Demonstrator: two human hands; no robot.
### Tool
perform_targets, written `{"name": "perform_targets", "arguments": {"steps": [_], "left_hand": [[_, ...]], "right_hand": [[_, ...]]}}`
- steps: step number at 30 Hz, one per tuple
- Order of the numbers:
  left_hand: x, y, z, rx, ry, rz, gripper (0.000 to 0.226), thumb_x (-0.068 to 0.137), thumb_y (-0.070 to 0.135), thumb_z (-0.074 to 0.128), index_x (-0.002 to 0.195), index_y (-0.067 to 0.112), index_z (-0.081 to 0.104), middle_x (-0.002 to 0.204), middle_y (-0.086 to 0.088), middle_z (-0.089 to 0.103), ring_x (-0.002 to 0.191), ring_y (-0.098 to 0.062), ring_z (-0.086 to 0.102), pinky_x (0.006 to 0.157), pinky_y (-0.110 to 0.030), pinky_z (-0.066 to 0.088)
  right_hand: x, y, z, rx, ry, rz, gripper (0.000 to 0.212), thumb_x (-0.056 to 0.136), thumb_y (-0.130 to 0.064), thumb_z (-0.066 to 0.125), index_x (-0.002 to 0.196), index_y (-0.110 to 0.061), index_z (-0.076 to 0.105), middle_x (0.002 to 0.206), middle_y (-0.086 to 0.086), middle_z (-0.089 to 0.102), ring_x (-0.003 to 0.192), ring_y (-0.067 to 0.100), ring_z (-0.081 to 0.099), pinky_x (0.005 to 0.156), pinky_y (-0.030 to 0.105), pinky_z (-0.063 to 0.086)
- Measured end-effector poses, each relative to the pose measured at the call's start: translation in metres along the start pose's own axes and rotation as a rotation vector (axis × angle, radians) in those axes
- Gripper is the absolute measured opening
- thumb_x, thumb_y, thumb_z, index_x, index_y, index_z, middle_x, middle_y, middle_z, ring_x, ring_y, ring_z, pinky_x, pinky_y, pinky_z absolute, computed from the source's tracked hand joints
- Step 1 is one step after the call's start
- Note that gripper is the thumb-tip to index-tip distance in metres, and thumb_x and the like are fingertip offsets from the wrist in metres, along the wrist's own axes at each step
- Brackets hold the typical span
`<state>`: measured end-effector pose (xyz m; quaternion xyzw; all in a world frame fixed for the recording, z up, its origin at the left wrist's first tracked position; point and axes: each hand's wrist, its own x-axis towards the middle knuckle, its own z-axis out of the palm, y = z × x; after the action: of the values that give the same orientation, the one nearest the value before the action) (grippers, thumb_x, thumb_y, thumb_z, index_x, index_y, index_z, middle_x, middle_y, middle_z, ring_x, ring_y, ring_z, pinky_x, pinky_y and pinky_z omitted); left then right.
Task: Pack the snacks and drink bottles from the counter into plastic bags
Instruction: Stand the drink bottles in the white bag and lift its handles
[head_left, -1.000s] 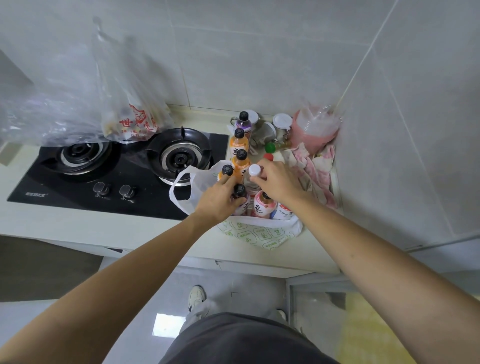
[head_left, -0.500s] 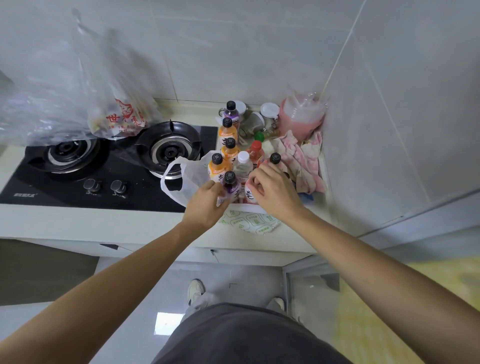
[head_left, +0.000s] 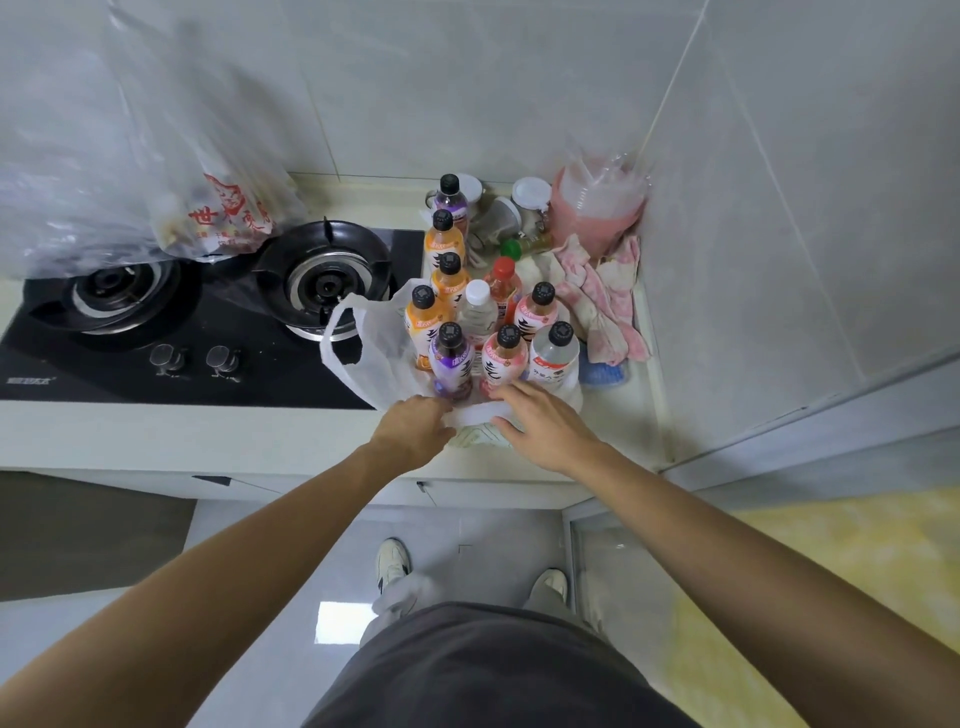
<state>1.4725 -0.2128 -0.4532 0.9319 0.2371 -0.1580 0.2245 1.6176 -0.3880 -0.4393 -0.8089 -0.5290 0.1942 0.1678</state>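
On the counter's right end, beside a black gas hob (head_left: 208, 322), a thin white plastic bag (head_left: 384, 358) stands open with drink bottles upright inside it. At its front are a purple bottle (head_left: 451, 364), a pink bottle (head_left: 501, 361) and a clear bottle (head_left: 555, 356); behind them stand an orange bottle (head_left: 423, 322) and more bottles, some perhaps still outside the bag, though the bag's far edge is hard to trace. One bag handle loops out to the left over the hob.

Both hands are at the bag's near rim. The left hand (head_left: 413, 423) has its fingers curled onto the white film, apparently gripping it. The right hand (head_left: 540, 423) lies with fingers fairly straight and spread across the same rim, pressing or smoothing it; whether it pinches the film cannot be told.

Full bottles this many will likely be heavy, while the film is soft, thin and slippery. The load should be lifted by both handles together, not by the rim, and upright bottles may topple as the bag gathers. A pink cloth (head_left: 602, 301) lies at the right.
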Motion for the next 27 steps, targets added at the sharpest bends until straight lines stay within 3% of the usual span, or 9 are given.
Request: {"name": "perform_targets", "arguments": {"steps": [3, 5, 7, 11, 16, 19, 23, 27], "left_hand": [[-0.006, 0.004, 0.004, -0.052, -0.079, 0.109, 0.018, 0.101, 0.021, 0.054, 0.096, 0.011, 0.067, 0.096, -0.006, 0.069, 0.091, -0.028, 0.060, 0.076, -0.038, 0.050], [-0.011, 0.007, 0.004, -0.072, -0.093, 0.162, 0.018, 0.102, 0.020, 0.053, 0.093, 0.011, 0.066, 0.094, -0.004, 0.067, 0.087, -0.024, 0.057, 0.075, -0.035, 0.046], [-0.014, 0.009, 0.002, -0.091, -0.090, 0.202, 0.018, 0.103, 0.022, 0.053, 0.089, 0.016, 0.061, 0.091, 0.001, 0.063, 0.084, -0.019, 0.053, 0.074, -0.032, 0.042], [-0.013, 0.007, -0.004, -0.091, -0.067, 0.171, 0.023, 0.105, 0.025, 0.050, 0.082, 0.022, 0.052, 0.084, 0.003, 0.055, 0.081, -0.021, 0.051, 0.070, -0.031, 0.037], [-0.008, 0.008, -0.013, -0.129, 0.009, 0.087, 0.027, 0.107, 0.030, 0.043, 0.083, 0.022, 0.050, 0.079, -0.002, 0.054, 0.078, -0.027, 0.056, 0.067, -0.031, 0.035], [-0.002, 0.006, -0.013, -0.078, 0.057, 0.055, 0.026, 0.107, 0.029, 0.044, 0.109, 0.013, 0.065, 0.097, -0.008, 0.067, 0.091, -0.031, 0.062, 0.072, -0.034, 0.045], [0.002, 0.008, -0.017, -0.082, -0.009, -0.040, 0.050, 0.098, 0.032, 0.060, 0.146, 0.025, 0.047, 0.112, -0.008, 0.073, 0.101, -0.030, 0.067, 0.086, -0.043, 0.056], [0.004, 0.013, -0.017, -0.077, -0.046, -0.076, 0.073, 0.087, 0.044, 0.074, 0.149, 0.027, 0.041, 0.109, -0.003, 0.074, 0.097, -0.024, 0.069, 0.086, -0.042, 0.058]], "right_hand": [[0.000, 0.003, 0.001, -0.002, -0.135, 0.001, 0.033, 0.106, -0.036, 0.047, 0.130, -0.017, 0.060, 0.134, 0.005, 0.062, 0.125, 0.025, 0.055, 0.090, 0.041, 0.048], [0.000, 0.007, 0.002, -0.066, -0.162, -0.004, 0.033, 0.107, -0.039, 0.041, 0.103, -0.015, 0.064, 0.108, 0.010, 0.068, 0.103, 0.030, 0.063, 0.073, 0.039, 0.044], [-0.003, 0.013, 0.000, -0.155, -0.161, 0.034, 0.049, 0.108, -0.044, 0.036, 0.079, -0.012, 0.059, 0.083, 0.011, 0.065, 0.082, 0.032, 0.064, 0.066, 0.036, 0.037], [-0.009, 0.028, -0.011, -0.258, -0.143, 0.086, 0.058, 0.109, -0.047, 0.031, 0.060, -0.019, 0.042, 0.069, 0.008, 0.055, 0.072, 0.033, 0.059, 0.065, 0.037, 0.036], [-0.013, 0.041, -0.022, -0.322, -0.098, 0.083, 0.052, 0.108, -0.043, 0.035, 0.069, -0.013, 0.052, 0.069, 0.004, 0.055, 0.068, 0.029, 0.060, 0.060, 0.034, 0.037], [-0.012, 0.044, -0.022, -0.340, -0.092, 0.069, 0.047, 0.106, -0.039, 0.035, 0.076, -0.015, 0.062, 0.077, 0.003, 0.062, 0.070, 0.027, 0.062, 0.061, 0.035, 0.046], [-0.004, 0.048, -0.023, -0.321, -0.103, 0.098, 0.039, 0.102, -0.044, 0.041, 0.104, -0.016, 0.068, 0.103, 0.002, 0.069, 0.091, 0.028, 0.069, 0.073, 0.040, 0.055], [-0.001, 0.049, -0.025, -0.292, -0.185, 0.153, 0.063, 0.088, -0.059, 0.057, 0.140, -0.023, 0.056, 0.133, -0.001, 0.067, 0.115, 0.027, 0.066, 0.090, 0.044, 0.056]]}}
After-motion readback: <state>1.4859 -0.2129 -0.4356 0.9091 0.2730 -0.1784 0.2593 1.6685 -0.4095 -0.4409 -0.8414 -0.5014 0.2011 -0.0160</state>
